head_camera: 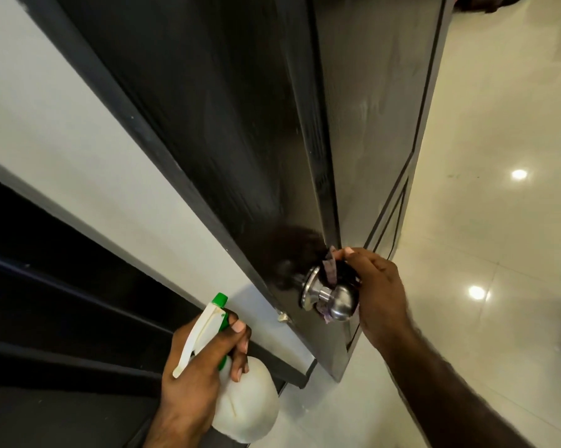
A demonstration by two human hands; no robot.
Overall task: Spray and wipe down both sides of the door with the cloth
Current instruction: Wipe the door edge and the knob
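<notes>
Far left: dark steps [46,302] running down beside a white wall [78,150]. Lower left: left hand [201,360] wrapped tight round the neck of a white spray bottle [243,405], fingers curled over the front, thumb hidden behind. Green nozzle tip [220,299] aimed up toward the door, white trigger [191,344] sticking out past the knuckles. Bottle held low, well clear of the door. Centre: dark door [233,124], glossy, standing open with its edge toward the camera, faint streaks on the near face. Silver round knob [340,302] low on that face. Just right of it: cloth [329,270], crumpled and only partly seen, wedged between knob and palm, touching the knob and the door's edge. Right hand [376,286] closed round the cloth, fingertips pinching it at the top, arm reaching in from lower right. Far right: pale shiny floor tiles [499,253] with two bright light reflections.
</notes>
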